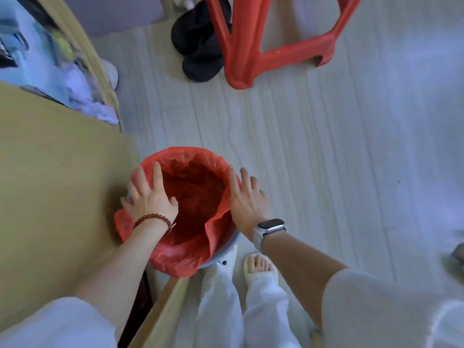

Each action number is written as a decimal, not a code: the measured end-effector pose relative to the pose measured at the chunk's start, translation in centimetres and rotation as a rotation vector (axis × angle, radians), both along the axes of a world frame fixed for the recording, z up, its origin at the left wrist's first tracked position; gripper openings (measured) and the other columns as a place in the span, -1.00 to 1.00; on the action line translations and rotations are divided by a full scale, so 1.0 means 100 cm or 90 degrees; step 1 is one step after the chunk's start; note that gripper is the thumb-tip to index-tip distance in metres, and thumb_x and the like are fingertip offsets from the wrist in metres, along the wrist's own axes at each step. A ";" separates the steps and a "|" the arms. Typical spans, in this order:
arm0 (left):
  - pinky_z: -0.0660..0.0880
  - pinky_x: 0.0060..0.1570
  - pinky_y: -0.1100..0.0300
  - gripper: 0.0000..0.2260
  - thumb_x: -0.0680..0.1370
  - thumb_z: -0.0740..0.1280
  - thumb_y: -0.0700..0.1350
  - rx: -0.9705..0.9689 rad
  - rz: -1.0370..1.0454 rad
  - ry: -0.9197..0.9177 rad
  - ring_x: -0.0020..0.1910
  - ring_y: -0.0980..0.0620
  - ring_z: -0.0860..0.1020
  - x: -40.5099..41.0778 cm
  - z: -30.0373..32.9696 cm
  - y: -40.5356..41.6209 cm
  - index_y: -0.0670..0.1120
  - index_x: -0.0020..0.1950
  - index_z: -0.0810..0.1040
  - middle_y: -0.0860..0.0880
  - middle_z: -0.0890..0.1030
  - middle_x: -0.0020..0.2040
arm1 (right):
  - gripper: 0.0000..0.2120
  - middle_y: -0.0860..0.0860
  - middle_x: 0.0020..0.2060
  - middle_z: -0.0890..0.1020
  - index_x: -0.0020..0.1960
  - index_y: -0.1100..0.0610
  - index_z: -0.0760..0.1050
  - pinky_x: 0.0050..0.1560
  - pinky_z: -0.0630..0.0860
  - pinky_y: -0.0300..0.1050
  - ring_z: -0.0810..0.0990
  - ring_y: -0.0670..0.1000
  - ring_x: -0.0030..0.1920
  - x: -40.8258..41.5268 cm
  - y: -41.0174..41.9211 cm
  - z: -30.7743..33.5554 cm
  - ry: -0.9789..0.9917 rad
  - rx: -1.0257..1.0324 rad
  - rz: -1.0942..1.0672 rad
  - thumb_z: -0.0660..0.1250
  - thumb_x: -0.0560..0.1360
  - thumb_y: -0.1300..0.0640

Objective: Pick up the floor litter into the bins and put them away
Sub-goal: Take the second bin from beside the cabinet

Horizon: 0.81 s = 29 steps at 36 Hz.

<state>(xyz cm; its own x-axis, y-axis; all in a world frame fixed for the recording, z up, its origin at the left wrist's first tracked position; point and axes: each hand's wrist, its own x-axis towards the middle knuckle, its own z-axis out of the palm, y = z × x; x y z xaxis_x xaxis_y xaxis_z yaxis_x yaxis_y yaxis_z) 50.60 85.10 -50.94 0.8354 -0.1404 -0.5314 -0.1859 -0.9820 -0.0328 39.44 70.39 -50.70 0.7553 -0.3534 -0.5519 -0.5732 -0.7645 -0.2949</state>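
A round grey bin (227, 251) lined with a red plastic bag (198, 169) stands on the floor in front of my feet. My left hand (148, 197), with a bead bracelet at the wrist, lies with straight fingers on the bin's left rim. My right hand (247, 199), with a watch on the wrist, lies flat against the right rim, fingers straight. Both hands touch the red bag. The inside of the bag looks dark red, and I see no litter in it.
A tan wooden desk (57, 177) fills the left side, right beside the bin. A red plastic stool (253, 59) and a pair of black slippers (198, 46) stand farther away. Pale wood-look floor (326, 159) stretches to the right. Blurred clutter (37, 54) lies at the upper left.
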 end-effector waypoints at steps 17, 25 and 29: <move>0.45 -0.05 -0.11 -0.25 0.48 0.15 -0.39 -0.072 -0.128 0.043 0.02 -0.22 0.43 0.013 0.013 -0.022 0.17 0.50 -0.05 -0.19 0.35 0.07 | -0.22 0.16 0.04 0.36 0.49 -0.14 -0.27 -0.24 0.36 0.02 0.53 0.25 -0.15 -0.045 -0.036 0.020 0.060 0.050 -0.209 -0.01 0.47 0.40; 0.45 -0.13 -0.05 -0.31 0.50 0.10 -0.37 -0.167 -0.280 0.079 0.07 -0.15 0.38 -0.031 0.119 -0.103 0.16 0.50 -0.03 -0.12 0.35 0.09 | -0.19 0.10 -0.03 0.35 0.46 -0.26 -0.23 -0.28 0.41 -0.01 0.50 0.24 -0.22 -0.119 -0.086 0.124 0.036 -0.010 -0.390 0.04 0.45 0.35; 0.43 -0.20 0.00 -0.37 0.53 0.15 -0.31 -0.227 -0.338 0.084 0.03 -0.12 0.40 -0.057 0.178 -0.139 0.15 0.49 0.05 -0.10 0.36 0.03 | -0.21 0.06 -0.05 0.34 0.47 -0.27 -0.13 -0.28 0.39 -0.03 0.46 0.19 -0.24 -0.158 -0.107 0.181 0.003 -0.045 -0.475 0.05 0.43 0.36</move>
<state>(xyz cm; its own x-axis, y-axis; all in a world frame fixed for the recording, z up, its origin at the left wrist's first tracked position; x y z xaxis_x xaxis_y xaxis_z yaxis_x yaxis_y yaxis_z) 44.92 71.21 -33.15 0.5344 -0.7025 -0.4700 -0.6289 -0.7020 0.3342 23.66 59.67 -32.58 0.2993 -0.8053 -0.5118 -0.9479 -0.1896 -0.2561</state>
